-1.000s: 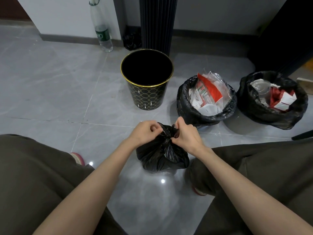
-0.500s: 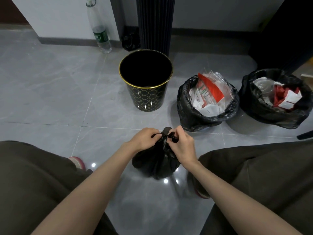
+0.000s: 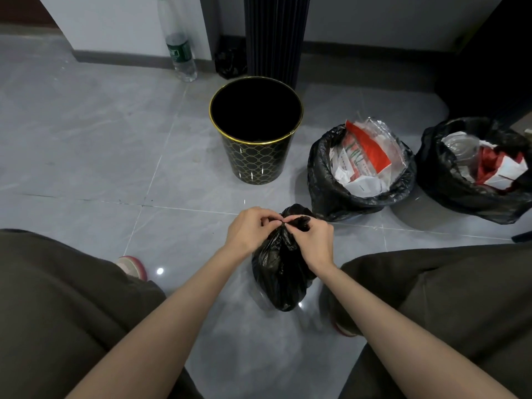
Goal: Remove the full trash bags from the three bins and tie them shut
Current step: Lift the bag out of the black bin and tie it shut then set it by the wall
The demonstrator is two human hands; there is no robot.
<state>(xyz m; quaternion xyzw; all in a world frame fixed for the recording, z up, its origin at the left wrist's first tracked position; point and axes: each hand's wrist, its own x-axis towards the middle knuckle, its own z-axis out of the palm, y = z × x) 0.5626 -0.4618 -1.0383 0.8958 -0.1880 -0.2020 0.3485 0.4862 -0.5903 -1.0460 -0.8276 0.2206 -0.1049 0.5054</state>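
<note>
Grey tiled floor, wall behind. A small black trash bag stands on the floor between the person's knees, out of its bin. Left grip and right grip both pinch the gathered bag neck at its top, fingers curled. Beyond is an empty black-and-gold bin. To its right are a middle lined bin and a right lined bin, both full. A plastic bottle stands by the wall.

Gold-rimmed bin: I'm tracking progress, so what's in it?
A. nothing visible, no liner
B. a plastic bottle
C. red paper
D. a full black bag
A: the bin has a bare gold rim and nothing shows inside; the bag being tied is outside it.
</note>
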